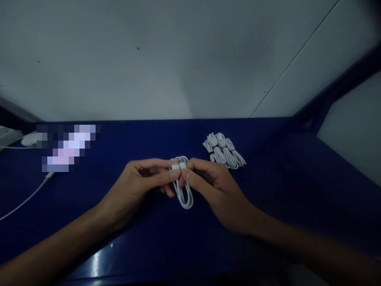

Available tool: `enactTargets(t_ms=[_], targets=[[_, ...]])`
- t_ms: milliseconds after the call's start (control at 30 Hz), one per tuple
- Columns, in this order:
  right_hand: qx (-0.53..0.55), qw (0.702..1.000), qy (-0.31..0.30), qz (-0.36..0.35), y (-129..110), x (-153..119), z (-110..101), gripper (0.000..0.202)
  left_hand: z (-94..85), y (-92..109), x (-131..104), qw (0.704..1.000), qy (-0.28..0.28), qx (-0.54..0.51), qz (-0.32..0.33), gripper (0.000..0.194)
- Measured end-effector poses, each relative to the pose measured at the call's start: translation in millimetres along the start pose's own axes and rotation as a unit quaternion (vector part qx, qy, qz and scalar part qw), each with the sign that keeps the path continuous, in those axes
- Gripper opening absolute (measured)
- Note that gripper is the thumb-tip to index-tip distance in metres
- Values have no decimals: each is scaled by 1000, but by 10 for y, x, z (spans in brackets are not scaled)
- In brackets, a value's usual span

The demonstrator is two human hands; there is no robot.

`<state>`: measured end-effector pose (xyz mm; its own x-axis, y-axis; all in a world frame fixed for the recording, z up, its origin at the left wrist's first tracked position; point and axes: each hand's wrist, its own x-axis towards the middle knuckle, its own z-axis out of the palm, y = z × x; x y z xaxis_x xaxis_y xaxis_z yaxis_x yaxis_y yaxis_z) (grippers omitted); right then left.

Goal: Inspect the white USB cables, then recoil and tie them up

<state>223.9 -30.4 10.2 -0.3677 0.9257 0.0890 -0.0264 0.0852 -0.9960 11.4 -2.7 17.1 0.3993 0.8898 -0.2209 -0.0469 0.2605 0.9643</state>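
Note:
A coiled white cable (186, 198) is held between both hands above the blue table, its loops hanging down. Its two plug ends stand side by side at the top of the coil. My left hand (145, 178) pinches the left plug, a flat one with a metal tip, between thumb and fingers. My right hand (212, 184) grips the right plug the same way, its thumb touching the plug's base. Behind the right hand, several bundled white cables (224, 151) with dark ties lie on the table.
On the blue table (133, 246), a blurred-out lit object (71, 147) lies at the left, with a white cord (28, 200) running from it. A white rounded item (29, 139) sits beside it. A pale wall (178, 59) rises behind the table.

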Motion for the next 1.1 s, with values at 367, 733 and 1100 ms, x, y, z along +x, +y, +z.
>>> enactTargets(t_ms=[367, 733, 1100], targets=[[-11, 1000, 8, 7, -16, -2, 36, 28, -32, -35, -37, 1000, -3, -18, 13, 18], [-17, 1000, 18, -1, 16, -11, 26, 28, -9, -19, -53, 996, 17, 28, 84, 32], [-7, 1000, 23, -4, 30, -9, 19, 26, 10, -25, -62, 996, 15, 19, 88, 26]])
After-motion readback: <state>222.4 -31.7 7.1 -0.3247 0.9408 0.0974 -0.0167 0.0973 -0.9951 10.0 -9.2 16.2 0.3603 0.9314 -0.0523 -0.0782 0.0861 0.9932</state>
